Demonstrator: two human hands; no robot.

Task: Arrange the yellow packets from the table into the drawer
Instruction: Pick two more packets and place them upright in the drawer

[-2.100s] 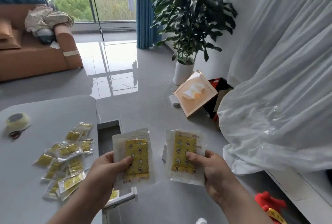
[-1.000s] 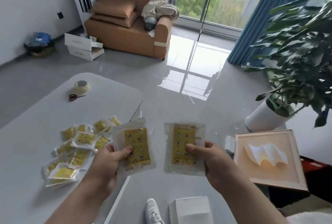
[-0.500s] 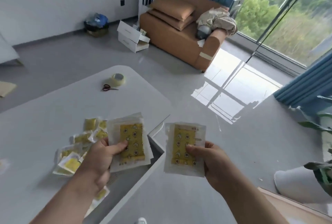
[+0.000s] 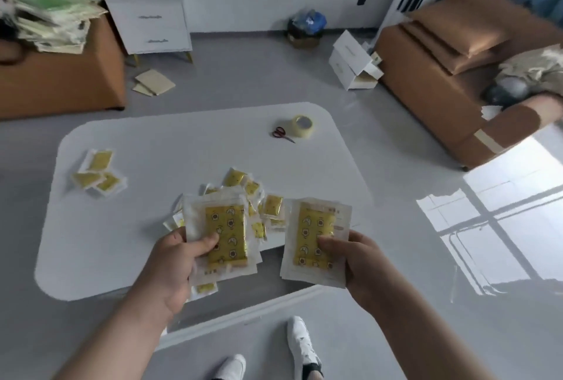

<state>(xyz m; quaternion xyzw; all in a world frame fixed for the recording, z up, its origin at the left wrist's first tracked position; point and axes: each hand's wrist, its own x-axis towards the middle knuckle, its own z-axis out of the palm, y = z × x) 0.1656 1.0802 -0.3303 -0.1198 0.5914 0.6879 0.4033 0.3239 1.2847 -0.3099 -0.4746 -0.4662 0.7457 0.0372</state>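
While my left hand (image 4: 178, 261) and right hand (image 4: 358, 257) each pinch stacked yellow packets (image 4: 227, 221), I should lower both flat into the drawer (image 4: 243, 312) at six o'clock.

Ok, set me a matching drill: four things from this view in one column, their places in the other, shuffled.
1 tape roll
2 scissors
3 three-packet cluster
4 packet pile

A left side of the table
B beside the tape roll
C nearest the table's far right corner
D mid-table, behind the left hand's packet stack

Pairs: 1-C, 2-B, 3-A, 4-D
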